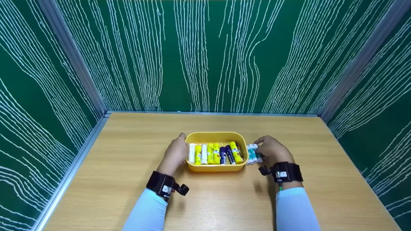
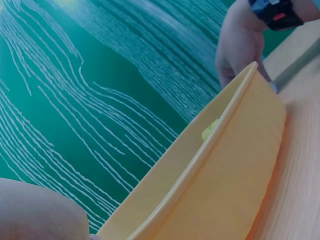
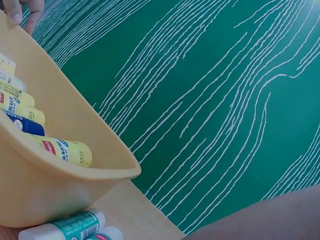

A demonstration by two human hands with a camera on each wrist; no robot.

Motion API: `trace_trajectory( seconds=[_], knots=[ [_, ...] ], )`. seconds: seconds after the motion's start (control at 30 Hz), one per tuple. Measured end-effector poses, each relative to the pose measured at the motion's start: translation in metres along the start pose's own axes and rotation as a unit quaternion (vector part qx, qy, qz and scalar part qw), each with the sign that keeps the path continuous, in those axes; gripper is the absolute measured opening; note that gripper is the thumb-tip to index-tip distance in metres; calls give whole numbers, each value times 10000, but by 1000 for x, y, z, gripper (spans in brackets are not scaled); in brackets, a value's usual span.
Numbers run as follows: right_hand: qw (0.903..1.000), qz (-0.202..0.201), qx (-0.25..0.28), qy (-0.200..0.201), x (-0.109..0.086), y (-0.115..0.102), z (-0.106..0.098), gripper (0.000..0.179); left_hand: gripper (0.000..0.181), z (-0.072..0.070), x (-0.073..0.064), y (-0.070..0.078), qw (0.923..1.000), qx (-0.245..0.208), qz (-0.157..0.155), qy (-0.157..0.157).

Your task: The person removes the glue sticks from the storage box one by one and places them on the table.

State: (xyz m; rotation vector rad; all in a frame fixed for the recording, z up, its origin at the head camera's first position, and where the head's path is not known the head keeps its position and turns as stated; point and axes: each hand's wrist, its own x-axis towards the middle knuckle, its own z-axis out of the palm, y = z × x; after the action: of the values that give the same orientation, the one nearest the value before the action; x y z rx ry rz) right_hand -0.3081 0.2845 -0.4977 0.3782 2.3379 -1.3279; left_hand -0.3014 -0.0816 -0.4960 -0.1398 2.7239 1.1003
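In the head view a yellow plastic bin (image 1: 215,168) sits on the table, holding a row of glue sticks (image 1: 210,154) in yellow, white and dark blue. My left hand (image 1: 176,150) grips the bin's left end; its fingertips (image 3: 16,19) show at the rim in the right wrist view. Against the bin's right end, outside it, several white-and-teal glue sticks (image 1: 252,153) lie side by side. My right hand (image 1: 273,149) is bent over these, its fingers at their far ends and right side. Whether it pinches any is hidden.
A wooden table (image 1: 212,202) lies under everything. Green panels (image 1: 215,57) with white wavy lines stand behind and at both sides, joined by grey metal posts (image 1: 74,57). Each wrist wears a black strap (image 1: 287,171) with a small camera.
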Motion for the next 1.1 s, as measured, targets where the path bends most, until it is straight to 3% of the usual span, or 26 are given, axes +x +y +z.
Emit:
trace_trajectory(
  seconds=[0.5,0.6,0.7,0.83,1.0,1.1],
  knots=[
    [9997,160,169,43,3,4,0,38,37,-1,-1,2,9999,-121,-79,-60],
    [9998,162,-61,87,4,3,-1,41,38,-1,-2,2,9998,-136,-117,-74],
    [9968,-94,-762,224,3,1,-4,42,38,-1,-2,2,9999,-46,-113,-93],
    [9803,-579,-1837,447,-4,-6,-10,46,36,-1,-2,2,9999,75,-80,-106],
    [9751,-714,-1976,704,-15,-23,-8,44,36,-2,-3,3,9998,77,-135,-94],
    [9694,-1021,-2065,854,-21,-36,0,43,36,-2,-3,3,9998,73,-189,-94]
  ],
)
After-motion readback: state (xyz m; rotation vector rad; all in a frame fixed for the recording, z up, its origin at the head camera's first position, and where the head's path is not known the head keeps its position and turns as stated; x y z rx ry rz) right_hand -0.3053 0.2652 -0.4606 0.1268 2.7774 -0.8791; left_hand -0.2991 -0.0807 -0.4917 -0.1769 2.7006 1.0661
